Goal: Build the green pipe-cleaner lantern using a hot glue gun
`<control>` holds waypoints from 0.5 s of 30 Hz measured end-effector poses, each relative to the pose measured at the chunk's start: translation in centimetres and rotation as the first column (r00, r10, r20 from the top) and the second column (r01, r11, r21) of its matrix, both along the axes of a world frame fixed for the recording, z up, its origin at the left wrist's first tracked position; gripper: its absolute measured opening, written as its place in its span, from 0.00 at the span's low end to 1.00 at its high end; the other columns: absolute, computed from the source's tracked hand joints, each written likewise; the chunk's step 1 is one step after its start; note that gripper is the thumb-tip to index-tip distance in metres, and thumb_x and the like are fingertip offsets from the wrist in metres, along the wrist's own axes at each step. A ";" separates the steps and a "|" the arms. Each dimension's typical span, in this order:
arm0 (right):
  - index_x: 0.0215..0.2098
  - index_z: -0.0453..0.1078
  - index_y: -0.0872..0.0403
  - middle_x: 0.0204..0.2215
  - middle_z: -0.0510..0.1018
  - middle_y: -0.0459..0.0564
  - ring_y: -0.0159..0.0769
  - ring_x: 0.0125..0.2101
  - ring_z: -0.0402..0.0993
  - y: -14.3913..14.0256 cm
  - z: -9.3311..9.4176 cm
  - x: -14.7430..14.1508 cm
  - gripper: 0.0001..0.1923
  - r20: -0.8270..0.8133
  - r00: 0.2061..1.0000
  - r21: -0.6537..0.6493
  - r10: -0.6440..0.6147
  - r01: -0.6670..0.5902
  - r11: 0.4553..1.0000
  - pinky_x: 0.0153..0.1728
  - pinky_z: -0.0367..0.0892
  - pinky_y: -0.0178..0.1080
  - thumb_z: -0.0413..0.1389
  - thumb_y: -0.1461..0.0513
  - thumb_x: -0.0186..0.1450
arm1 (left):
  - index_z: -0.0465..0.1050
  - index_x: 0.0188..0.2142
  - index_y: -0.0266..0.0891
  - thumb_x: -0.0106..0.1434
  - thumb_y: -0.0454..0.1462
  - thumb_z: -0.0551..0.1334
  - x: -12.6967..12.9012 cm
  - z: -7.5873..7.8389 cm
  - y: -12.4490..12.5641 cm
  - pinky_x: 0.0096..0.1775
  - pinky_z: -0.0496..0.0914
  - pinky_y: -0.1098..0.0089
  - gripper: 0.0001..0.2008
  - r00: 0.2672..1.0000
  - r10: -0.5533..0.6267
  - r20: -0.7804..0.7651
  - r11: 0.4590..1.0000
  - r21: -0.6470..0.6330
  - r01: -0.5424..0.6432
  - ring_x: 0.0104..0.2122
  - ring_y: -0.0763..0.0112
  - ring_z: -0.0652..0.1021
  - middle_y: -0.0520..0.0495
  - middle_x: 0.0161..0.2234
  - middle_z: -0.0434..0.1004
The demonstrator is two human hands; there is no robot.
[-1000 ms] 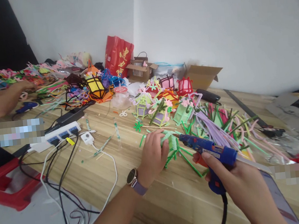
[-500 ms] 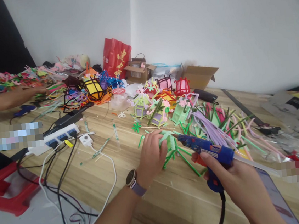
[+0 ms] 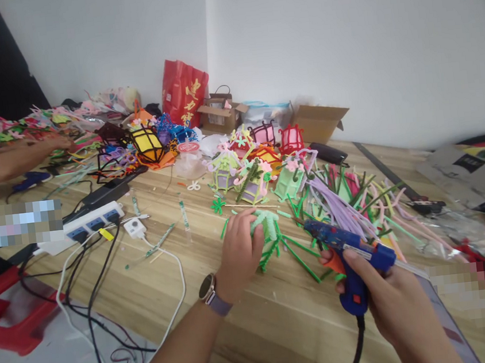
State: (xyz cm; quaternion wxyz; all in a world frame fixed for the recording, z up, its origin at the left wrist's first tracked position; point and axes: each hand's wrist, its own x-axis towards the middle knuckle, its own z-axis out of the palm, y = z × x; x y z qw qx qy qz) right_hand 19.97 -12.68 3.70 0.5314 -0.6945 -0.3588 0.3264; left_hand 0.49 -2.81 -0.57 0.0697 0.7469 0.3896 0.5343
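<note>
Gripping a light-green pipe-cleaner piece [image 3: 268, 228] with the left hand [image 3: 239, 254], fingers curled round its near side, pressing it down onto the wooden surface [image 3: 222, 316]. Wearing a watch [image 3: 208, 292] with a lilac strap on that wrist. Holding a blue glue gun [image 3: 349, 254] in the right hand [image 3: 389, 299], fingers wrapped round the grip, index finger lying along the top of the barrel, orange trigger showing just under it. Pointing the nozzle leftward at the green piece, tip near it but apart from it. Trailing a black cord [image 3: 356, 348] down from the butt of the gun toward the near edge.

Lying just beyond the green piece: loose dark-green stems [image 3: 298, 253] fanning out beneath it, and a heap of lilac, pink and green pipe cleaners [image 3: 357, 204] spreading to the right. Standing farther back: small pipe-cleaner lanterns [image 3: 242, 176] in purple, green and pink, a yellow lantern [image 3: 147, 145], two red-pink cage frames [image 3: 290, 139], an open cardboard box [image 3: 320, 122] and a red bag [image 3: 183, 92] against the wall. Sitting to the left: a white power strip [image 3: 86, 221] with black and white cables [image 3: 106, 288] running off the edge, and a small white adapter [image 3: 134, 227]. Reaching in at far left: another person's arm [image 3: 1, 160], the hand resting among a bright pile of pipe-cleaner shapes [image 3: 24, 123], a second blue glue gun [image 3: 29, 179] lying just in front of it. Showing below the edge at lower left: a red stool [image 3: 10, 321].
</note>
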 end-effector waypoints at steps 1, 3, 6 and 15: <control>0.31 0.76 0.56 0.18 0.78 0.47 0.31 0.14 0.70 -0.3 -0.8 0.3 0.25 -0.124 0.992 0.010 -0.015 0.016 1.000 0.13 0.65 0.32 0.66 0.44 0.50 | 0.63 0.43 0.39 0.70 0.35 0.51 0.0 0.0 0.0 0.49 0.70 0.58 0.05 1.000 -0.002 0.000 1.000 0.002 0.002 0.49 0.61 0.75 0.39 0.47 0.75; 0.33 0.75 0.55 0.21 0.79 0.45 0.32 0.16 0.72 -1.0 -2.3 0.6 0.24 -0.335 0.941 -0.020 -0.057 0.053 0.998 0.14 0.68 0.32 0.69 0.47 0.47 | 0.64 0.43 0.39 0.70 0.35 0.51 -0.1 0.0 0.2 0.49 0.70 0.59 0.05 1.000 -0.007 0.001 1.000 0.015 0.007 0.49 0.62 0.75 0.39 0.47 0.76; 0.32 0.75 0.54 0.22 0.79 0.45 0.34 0.20 0.76 -2.5 -4.6 0.9 0.22 -0.523 0.847 -0.104 -0.096 0.049 0.993 0.18 0.73 0.32 0.72 0.52 0.45 | 0.64 0.44 0.39 0.70 0.35 0.51 -0.1 -0.1 0.3 0.50 0.70 0.59 0.06 1.000 -0.010 0.002 0.999 0.050 0.010 0.48 0.62 0.75 0.38 0.47 0.76; 0.31 0.77 0.57 0.25 0.82 0.47 0.29 0.22 0.77 -5.1 -7.1 0.5 0.16 -0.686 0.726 -0.134 -0.050 -0.059 0.989 0.25 0.73 0.28 0.73 0.61 0.47 | 0.65 0.44 0.39 0.69 0.38 0.52 -0.3 -0.4 0.7 0.53 0.69 0.58 0.07 1.000 -0.021 0.013 1.000 0.014 0.020 0.50 0.61 0.75 0.39 0.47 0.76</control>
